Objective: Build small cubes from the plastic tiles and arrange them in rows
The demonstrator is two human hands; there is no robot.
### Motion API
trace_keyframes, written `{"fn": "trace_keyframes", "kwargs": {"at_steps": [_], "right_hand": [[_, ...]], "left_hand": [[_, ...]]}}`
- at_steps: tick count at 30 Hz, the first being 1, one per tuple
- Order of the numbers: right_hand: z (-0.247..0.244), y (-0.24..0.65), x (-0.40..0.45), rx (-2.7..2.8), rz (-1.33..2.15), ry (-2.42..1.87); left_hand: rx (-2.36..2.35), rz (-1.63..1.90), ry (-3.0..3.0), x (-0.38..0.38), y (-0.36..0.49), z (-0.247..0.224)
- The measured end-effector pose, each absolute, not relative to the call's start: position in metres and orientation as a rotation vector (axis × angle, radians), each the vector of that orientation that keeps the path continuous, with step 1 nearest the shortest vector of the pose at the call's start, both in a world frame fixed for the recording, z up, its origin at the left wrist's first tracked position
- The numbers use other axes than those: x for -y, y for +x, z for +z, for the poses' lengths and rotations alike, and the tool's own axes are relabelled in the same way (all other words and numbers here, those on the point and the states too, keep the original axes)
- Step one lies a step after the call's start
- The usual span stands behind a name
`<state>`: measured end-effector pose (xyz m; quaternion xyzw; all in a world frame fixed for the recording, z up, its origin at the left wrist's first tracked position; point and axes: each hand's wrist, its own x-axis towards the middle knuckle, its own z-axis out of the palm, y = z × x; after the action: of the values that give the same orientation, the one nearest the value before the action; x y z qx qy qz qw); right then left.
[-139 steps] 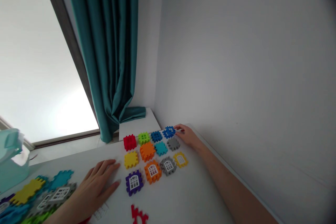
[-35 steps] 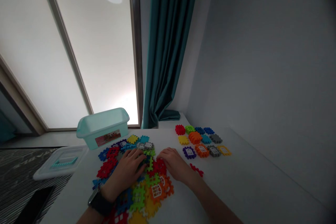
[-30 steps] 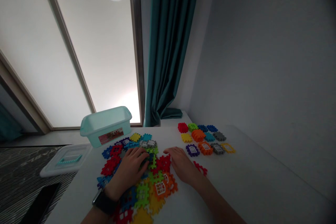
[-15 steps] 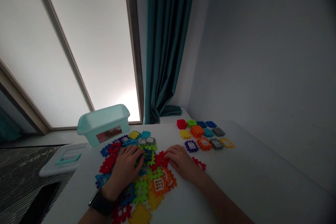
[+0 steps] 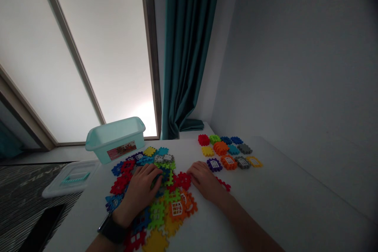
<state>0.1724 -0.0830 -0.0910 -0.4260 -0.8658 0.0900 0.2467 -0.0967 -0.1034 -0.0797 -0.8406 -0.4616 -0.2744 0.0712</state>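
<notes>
L hand [image 5: 138, 189] cupping multicolour plastic block pile [image 5: 157, 215], hold unclear, R hand [image 5: 205, 185] lying flat by red block [image 5: 183, 181], 12 blocks [image 5: 226, 151] sitting in grid

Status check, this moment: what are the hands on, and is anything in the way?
Left hand cupped over pile of plastic waffle blocks, grip unclear. Right hand open, at red block. Purple window block lies just beyond it.
</notes>
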Motion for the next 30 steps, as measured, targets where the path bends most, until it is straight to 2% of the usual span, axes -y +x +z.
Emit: {"fn": "trace_keyframes", "kwargs": {"at_steps": [9,21,30], "right_hand": [[-0.089,0.172,0.090,2.419,0.387,-1.122],[-0.092,0.173,0.087,2.423,0.333,-1.113],[-0.091,0.171,0.089,2.221,0.200,-1.107]], "left_hand": [[1.368,-0.809,-2.623,0.110,-0.091,-0.073],[1.319,-0.830,-2.684,0.114,-0.088,-0.067],[1.359,-0.887,-2.657,0.113,-0.089,-0.074]]}}
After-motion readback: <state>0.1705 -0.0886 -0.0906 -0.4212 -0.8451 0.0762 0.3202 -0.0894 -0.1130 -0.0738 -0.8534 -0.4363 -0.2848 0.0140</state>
